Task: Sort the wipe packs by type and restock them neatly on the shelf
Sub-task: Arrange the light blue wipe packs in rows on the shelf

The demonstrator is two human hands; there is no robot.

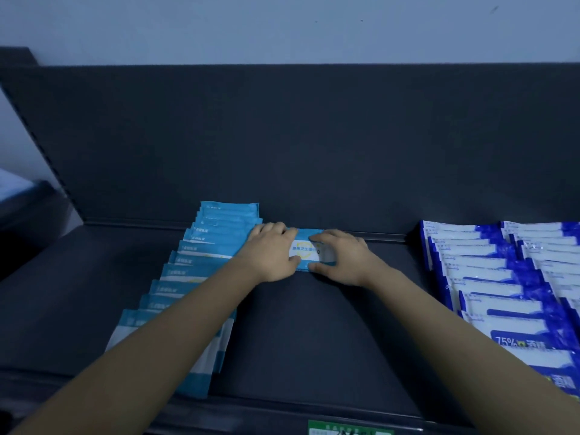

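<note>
Head view: I look down on a dark shelf (pixel 314 324), with both my forearms reaching in from the bottom of the frame. My left hand (pixel 271 251) and right hand (pixel 340 257) meet at the middle of the frame on one teal pack (pixel 309 251). Each hand grasps an end of it, fingers curled over the far edge and thumb on the near edge. Only its white label shows between them.

The pack sits low on the shelf, flat or nearly so, close to the foot of the back panel (pixel 282 136). I judge the two-handed hold is for squaring it. It lies where a second teal line could begin, so its angle would set the line for later packs.

The teal row (pixel 188 277) runs from the centre toward the lower left, its packs overlapping like shingles. My left forearm crosses over its near part. My left hand is just beside its far end, and I cannot tell whether they touch.

At the right edge, blue rows (pixel 502 277) of blue-and-white packs lie overlapped, well apart from the teal ones, so the types stay separate. Bare shelf lies between the two groups, under my arms. A green tag (pixel 350 430) sits on the shelf lip at the bottom edge. Nothing lies between the pack and the back panel.
</note>
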